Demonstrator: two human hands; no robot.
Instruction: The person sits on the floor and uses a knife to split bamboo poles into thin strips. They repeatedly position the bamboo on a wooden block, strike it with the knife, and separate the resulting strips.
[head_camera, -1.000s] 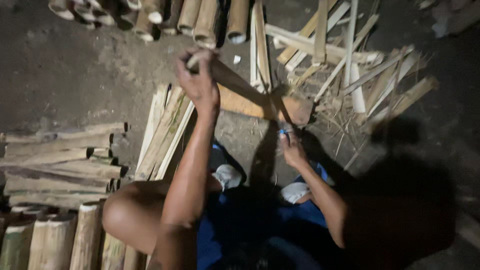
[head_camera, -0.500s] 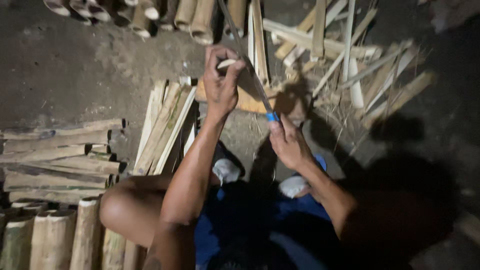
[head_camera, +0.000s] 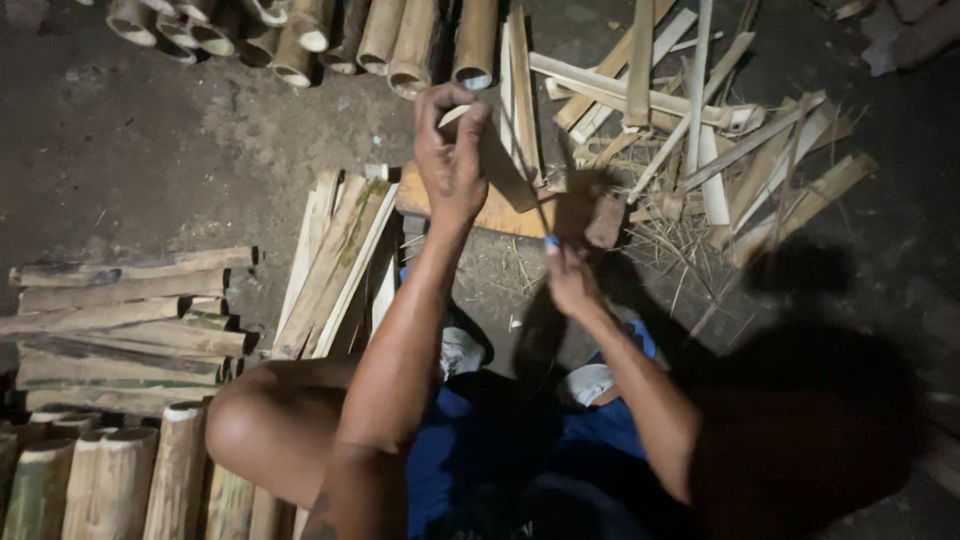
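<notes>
My left hand (head_camera: 450, 160) is raised and grips the top end of a short bamboo piece (head_camera: 505, 165), which slants down onto a flat orange-brown wooden block (head_camera: 500, 213) on the ground. My right hand (head_camera: 572, 282) is lower and to the right. It holds a knife with a blue handle end (head_camera: 551, 241), and the thin dark blade points up toward the bamboo piece. Whether the blade touches the bamboo is hard to tell in the dim light. My bare knee (head_camera: 250, 415) and blue shorts (head_camera: 470, 450) fill the bottom of the view.
Split bamboo slats (head_camera: 335, 260) lie left of the block. A stack of rough slats (head_camera: 120, 315) lies at far left. Round bamboo tubes (head_camera: 300, 30) line the top, and more stand at bottom left (head_camera: 110, 480). Scattered strips and shavings (head_camera: 700, 130) cover the dirt ground at upper right.
My left hand has lifted with the bamboo piece and moved slightly right. My right hand has brought the knife up from beside the block to meet the bamboo piece.
</notes>
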